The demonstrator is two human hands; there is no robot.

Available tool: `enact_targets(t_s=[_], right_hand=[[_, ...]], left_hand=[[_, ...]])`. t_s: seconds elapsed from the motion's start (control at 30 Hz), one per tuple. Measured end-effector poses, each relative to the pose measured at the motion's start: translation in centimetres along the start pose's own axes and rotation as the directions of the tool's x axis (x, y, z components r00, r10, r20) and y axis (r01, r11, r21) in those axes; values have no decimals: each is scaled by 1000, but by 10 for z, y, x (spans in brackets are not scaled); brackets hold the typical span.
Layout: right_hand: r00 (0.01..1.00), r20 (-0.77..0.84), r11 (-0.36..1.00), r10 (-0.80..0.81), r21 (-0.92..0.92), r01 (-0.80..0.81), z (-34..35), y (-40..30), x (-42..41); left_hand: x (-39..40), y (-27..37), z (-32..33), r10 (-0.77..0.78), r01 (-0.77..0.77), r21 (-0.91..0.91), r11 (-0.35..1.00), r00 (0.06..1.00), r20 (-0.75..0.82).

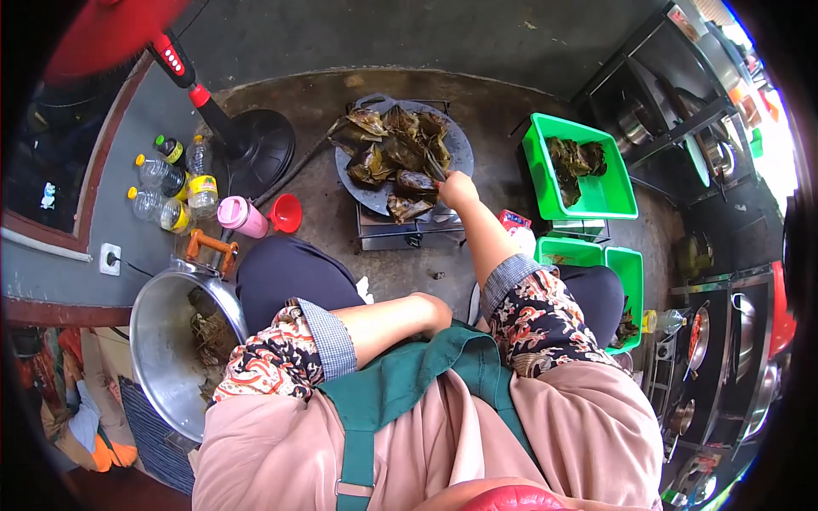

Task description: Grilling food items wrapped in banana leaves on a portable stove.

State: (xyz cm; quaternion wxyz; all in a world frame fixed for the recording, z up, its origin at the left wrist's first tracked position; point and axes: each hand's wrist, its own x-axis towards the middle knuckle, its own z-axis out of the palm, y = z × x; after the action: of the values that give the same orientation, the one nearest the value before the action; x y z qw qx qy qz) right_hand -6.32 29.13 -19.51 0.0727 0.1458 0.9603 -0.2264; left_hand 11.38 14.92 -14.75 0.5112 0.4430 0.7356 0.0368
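Observation:
My right hand point(458, 190) grips what look like metal tongs point(436, 167) over a round dark griddle point(461, 139). The tips of this utensil lie among several leaf-wrapped parcels point(369, 165), browned and charred in places. One parcel point(415, 181) lies just left of my fingers, and another point(408, 207) is at the griddle's front edge. Below the griddle is a metal gas stove point(383, 237) on the floor. My left hand point(436, 313) is bent in at my lap against the green apron point(383, 389); its fingers are hidden.
A green basin point(617, 191) with leaf parcels stands right, above smaller green tubs point(625, 259). On the left are a large aluminium pot point(153, 345), a pink tumbler point(243, 216), a red funnel point(285, 213), plastic bottles point(202, 185) and a fan base point(262, 147). Shelving point(664, 140) lines the right.

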Motion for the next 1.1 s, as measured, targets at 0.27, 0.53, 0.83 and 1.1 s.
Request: enact_targets(t_s=[0.27,0.53,0.83,1.1], right_hand=[[1000,28,999,7,-31,-6,-1,-6,-9],[997,62,998,-45,-50,48,-13,6,2],[1000,17,908,15,419,-21,-15,39,-26],[988,151,972,15,229,-50,-7,38,-24]], left_hand=[[-7,2,6,0,0,15,1000,1000,-23],[-16,10,-1,-26,20,70,997,996,84],[-27,18,-6,-45,40,103,994,998,45],[-33,21,-6,-13,14,38,999,1000,-20]])
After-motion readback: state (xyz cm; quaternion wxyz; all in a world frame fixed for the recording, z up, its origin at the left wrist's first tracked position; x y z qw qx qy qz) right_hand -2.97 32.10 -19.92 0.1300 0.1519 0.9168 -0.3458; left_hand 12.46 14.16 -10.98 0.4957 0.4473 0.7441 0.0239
